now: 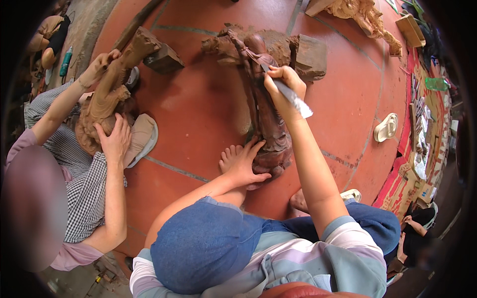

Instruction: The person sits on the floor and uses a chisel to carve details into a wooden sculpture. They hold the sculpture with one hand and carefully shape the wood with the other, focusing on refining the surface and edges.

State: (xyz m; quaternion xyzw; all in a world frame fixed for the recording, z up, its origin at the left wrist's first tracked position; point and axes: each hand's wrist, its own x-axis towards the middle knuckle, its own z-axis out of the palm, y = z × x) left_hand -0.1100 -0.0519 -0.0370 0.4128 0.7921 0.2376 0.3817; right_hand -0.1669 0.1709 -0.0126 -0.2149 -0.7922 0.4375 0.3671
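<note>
A dark brown carved wooden figure (271, 114) leans with its upper end on a rough wooden block (313, 54). My left hand (243, 166) lies against the figure's base, thumb and fingers spread, touching its left edge. In my right hand (288, 87) is a flat grey blade-like tool (285, 92) with a white, wrapped-looking end. Its tip meets the upper part of the figure; the exact contact is partly hidden by my fingers. My bare foot (229, 156) is beside the base, partly behind my left hand.
At the left another person handles a lighter wooden carving (107, 99) with both hands, near a dark block (164, 58). A pale carving (357, 17) lies at the far right. A sandal (386, 127), a green bottle (437, 84) and several tools (420, 114) lie along the right side.
</note>
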